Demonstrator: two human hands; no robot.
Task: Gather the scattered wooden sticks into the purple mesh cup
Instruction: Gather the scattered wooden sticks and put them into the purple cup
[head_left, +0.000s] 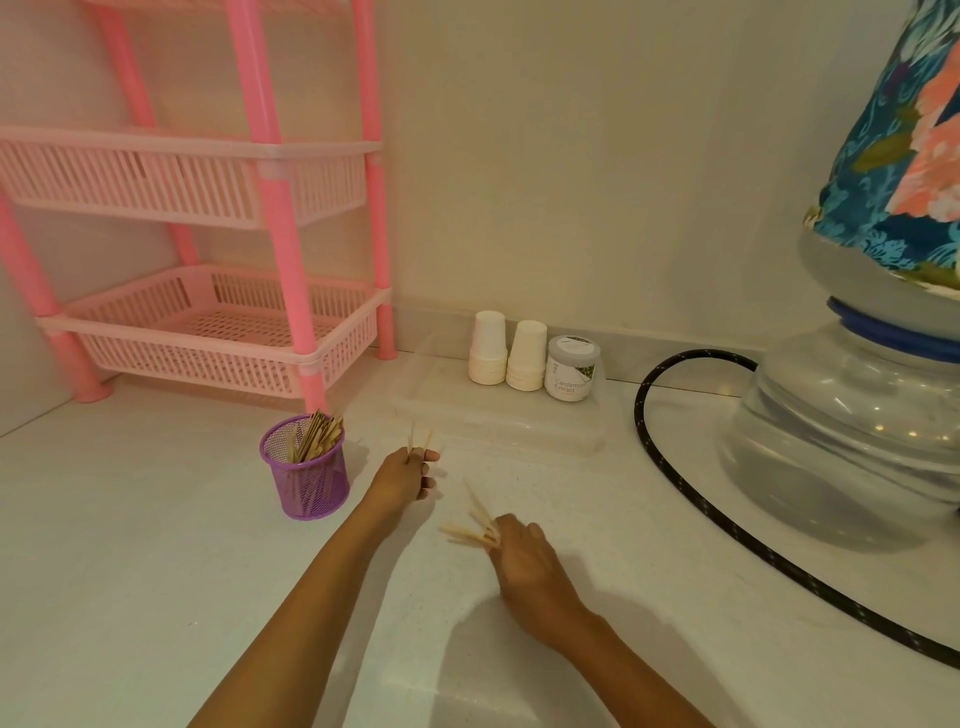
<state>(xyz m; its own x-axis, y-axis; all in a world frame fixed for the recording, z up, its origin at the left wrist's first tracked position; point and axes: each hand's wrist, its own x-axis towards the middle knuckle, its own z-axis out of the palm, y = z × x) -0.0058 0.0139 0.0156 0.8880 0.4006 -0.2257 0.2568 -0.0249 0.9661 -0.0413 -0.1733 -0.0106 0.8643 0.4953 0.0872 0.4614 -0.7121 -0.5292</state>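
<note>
The purple mesh cup (306, 470) stands upright on the white counter with several wooden sticks (318, 436) poking out of its top. Just right of the cup, my left hand (402, 475) grips a few thin sticks (420, 441) that point up from its fingers. Nearer to me and further right, my right hand (522, 553) pinches a small bundle of sticks (475, 527) that fan out to the left, low over the counter.
A pink plastic rack (218, 332) stands behind the cup. Two stacks of white paper cups (506, 356) and a small jar (571, 369) sit by the wall, behind a clear plastic tray (519, 431). A black hose (675, 467) curves around a large water bottle (852, 395) at right.
</note>
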